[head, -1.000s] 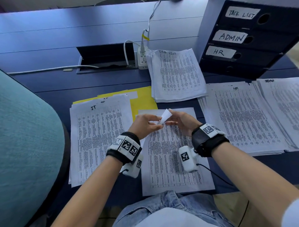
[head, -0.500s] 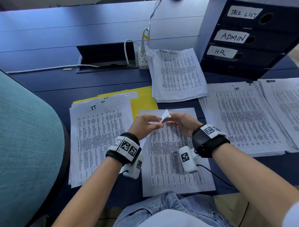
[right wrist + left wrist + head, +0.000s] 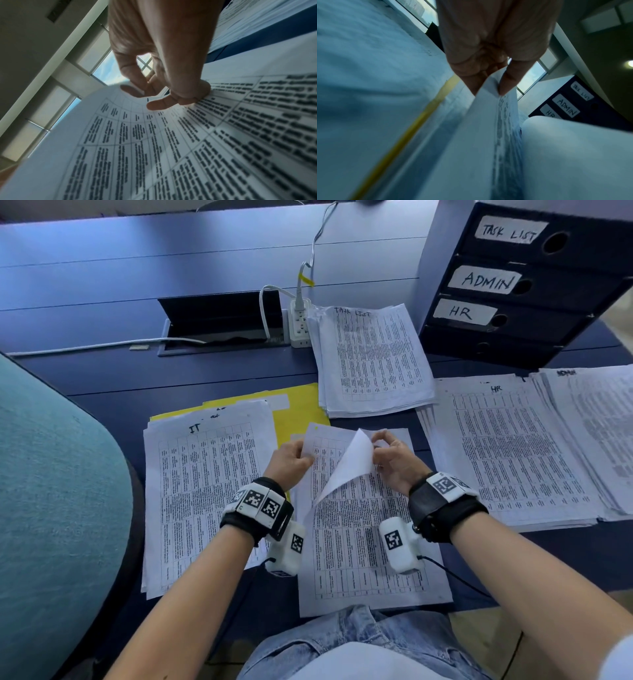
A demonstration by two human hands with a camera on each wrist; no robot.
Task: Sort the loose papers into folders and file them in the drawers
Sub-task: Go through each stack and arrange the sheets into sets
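An unlabelled pile of printed sheets (image 3: 363, 546) lies in front of me on the dark blue desk. My left hand (image 3: 305, 453) pinches the pile's upper left edge between thumb and finger, as the left wrist view shows for the left hand (image 3: 489, 88). My right hand (image 3: 378, 450) pinches the top sheet's (image 3: 349, 465) upper right corner, which curls over so its blank back shows. The right wrist view has the right hand (image 3: 139, 92) on the curled sheet (image 3: 120, 135). The dark drawer unit (image 3: 534, 285), labelled TASK LIST, ADMIN and HR, stands at the back right with its drawers closed.
The IT pile (image 3: 205, 501) lies left, over a yellow folder (image 3: 298, 412). The TASK LIST pile (image 3: 373, 361) sits behind, with the HR pile (image 3: 507, 450) and ADMIN pile (image 3: 599, 422) right. A power strip (image 3: 300, 323) and cable hatch (image 3: 222, 320) are behind. A teal chair (image 3: 51, 508) stands left.
The top sheet's corner has risen and curled further over to the left, so more of its blank back shows. Both hands stay at the pile's top edge.
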